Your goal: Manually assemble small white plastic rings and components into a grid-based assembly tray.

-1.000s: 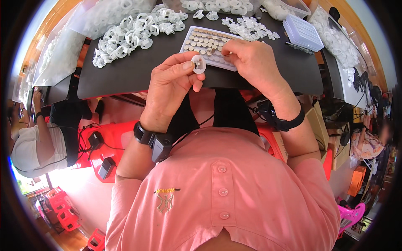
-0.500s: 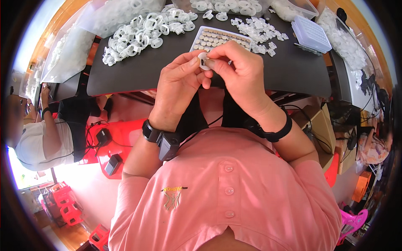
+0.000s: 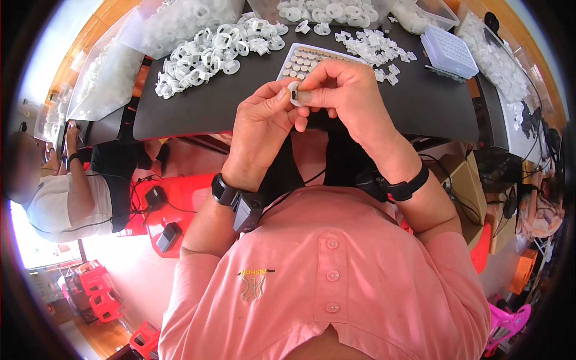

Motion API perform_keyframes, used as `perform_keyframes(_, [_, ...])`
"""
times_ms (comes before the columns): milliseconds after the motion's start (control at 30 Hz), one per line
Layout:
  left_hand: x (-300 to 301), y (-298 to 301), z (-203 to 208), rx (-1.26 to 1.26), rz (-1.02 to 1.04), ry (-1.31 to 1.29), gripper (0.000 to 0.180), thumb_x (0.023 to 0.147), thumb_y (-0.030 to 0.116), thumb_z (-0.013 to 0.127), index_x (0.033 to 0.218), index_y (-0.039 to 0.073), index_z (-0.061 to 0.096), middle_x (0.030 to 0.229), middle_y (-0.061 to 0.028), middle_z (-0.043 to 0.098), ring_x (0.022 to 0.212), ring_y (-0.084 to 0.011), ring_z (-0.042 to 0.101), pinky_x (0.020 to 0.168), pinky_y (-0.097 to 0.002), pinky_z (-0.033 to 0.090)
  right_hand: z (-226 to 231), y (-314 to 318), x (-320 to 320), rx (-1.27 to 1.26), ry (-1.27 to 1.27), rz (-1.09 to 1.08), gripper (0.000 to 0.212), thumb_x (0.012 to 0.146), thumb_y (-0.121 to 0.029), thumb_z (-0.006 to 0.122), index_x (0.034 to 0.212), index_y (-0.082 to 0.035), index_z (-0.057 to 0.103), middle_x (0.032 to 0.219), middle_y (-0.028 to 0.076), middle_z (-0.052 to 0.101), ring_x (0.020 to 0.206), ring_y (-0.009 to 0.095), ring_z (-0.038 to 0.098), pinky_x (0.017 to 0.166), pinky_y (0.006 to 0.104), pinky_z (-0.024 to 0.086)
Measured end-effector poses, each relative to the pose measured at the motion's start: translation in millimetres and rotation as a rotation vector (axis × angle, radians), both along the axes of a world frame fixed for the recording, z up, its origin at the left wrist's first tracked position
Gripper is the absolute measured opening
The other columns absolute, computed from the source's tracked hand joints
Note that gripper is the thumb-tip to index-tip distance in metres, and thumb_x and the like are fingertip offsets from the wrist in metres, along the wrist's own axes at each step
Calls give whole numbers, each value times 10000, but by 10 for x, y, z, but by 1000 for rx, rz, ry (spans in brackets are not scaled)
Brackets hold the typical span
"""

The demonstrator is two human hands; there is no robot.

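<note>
Between both hands, just over the near edge of the dark table, is a small round white plastic part point(image 3: 294, 94) with a dark slot in it. My left hand point(image 3: 264, 117) pinches its left side between thumb and finger. My right hand point(image 3: 343, 90) is closed at its right side, thumb and forefinger pressed on it; whether a smaller piece sits between those fingertips is hidden. Behind the hands lies a white tray point(image 3: 287, 65) with rows of small round pale pieces, partly covered by my right hand.
A heap of white ring-shaped parts point(image 3: 207, 55) lies left on the table point(image 3: 180, 117), small white clips point(image 3: 375, 47) lie right. Clear bags point(image 3: 108, 75) and bins of parts line the back. A stacked pale tray point(image 3: 450, 51) stands at right. Another person point(image 3: 72, 198) sits far left.
The thumb of my right hand has straightened and presses against the white part. The whole view has shifted slightly; both hands stay together at the same place over the table edge.
</note>
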State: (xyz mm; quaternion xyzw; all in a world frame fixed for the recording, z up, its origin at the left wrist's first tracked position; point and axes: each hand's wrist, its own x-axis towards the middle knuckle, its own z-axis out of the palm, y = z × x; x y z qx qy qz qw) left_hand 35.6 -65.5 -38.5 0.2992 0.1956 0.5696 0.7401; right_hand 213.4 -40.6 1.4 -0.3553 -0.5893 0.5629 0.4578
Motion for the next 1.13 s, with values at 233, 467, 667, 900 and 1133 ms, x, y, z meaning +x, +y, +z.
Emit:
perform_keyframes(233, [19, -10, -5, 29, 28, 31, 268, 987, 109, 583, 1181, -76, 586, 1022, -174, 652, 845, -262, 652, 675, -339, 529, 10, 39, -28, -152, 55, 13, 70, 772, -23, 723, 787, -31, 655, 714, 57, 674, 572, 102, 596, 452, 221, 338])
perform_keyframes(467, [37, -31, 19, 50, 21, 37, 259, 995, 121, 572, 1172, -66, 592, 1002, -164, 649, 840, -260, 644, 678, -341, 524, -13, 27, -28, -225, 123, 45, 107, 760, -12, 717, 817, -37, 630, 703, 63, 661, 555, 123, 572, 454, 225, 341])
perform_keyframes(667, [50, 20, 48, 79, -48, -3, 278, 995, 126, 573, 1193, -69, 584, 996, -151, 649, 829, -250, 640, 681, -341, 517, 43, -50, 39, -196, 209, 82, 86, 843, -62, 704, 840, -35, 622, 712, 38, 653, 554, 98, 560, 463, 217, 347])
perform_keyframes(900, [295, 75, 117, 96, -4, -20, 315, 986, 132, 591, 1226, -71, 581, 1003, -140, 651, 831, -231, 635, 694, -332, 519, 61, -177, 32, 51, 90, -162, 104, 914, -77, 676, 937, -31, 586, 712, 16, 622, 597, 93, 591, 485, 223, 392])
perform_keyframes(1133, [229, 98, -12, 177, 3, 88, 381, 925, 100, 673, 1270, -40, 589, 1058, -147, 672, 923, -253, 672, 738, -331, 556, -37, -178, 155, 189, -14, -183, 96, 952, -81, 645, 1015, -41, 585, 764, 50, 630, 630, 102, 608, 547, 228, 439])
